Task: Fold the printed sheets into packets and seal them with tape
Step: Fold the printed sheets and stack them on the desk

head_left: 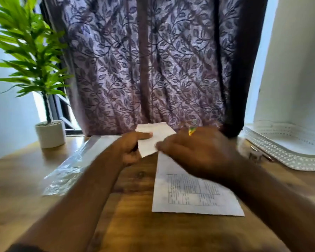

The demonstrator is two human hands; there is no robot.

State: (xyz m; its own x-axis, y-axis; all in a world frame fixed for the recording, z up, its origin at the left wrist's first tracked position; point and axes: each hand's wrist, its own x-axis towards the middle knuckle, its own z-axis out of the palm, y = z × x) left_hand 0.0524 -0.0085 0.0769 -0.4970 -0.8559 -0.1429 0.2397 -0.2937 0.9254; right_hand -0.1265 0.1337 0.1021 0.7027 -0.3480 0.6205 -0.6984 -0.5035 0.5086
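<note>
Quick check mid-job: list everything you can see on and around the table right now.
folded paper: one, white, held over the table's far side
printed sheet: one, white with black print, flat on table, right of centre
plastic sleeve: one, clear, on table, left
potted plant: one, green, white pot, far left corner
curtain: one, purple leaf pattern, behind table
lace cloth: one, white, far right
table: one, brown wood
left hand: pinches folded paper
right hand: blurred, pinches its right edge
</note>
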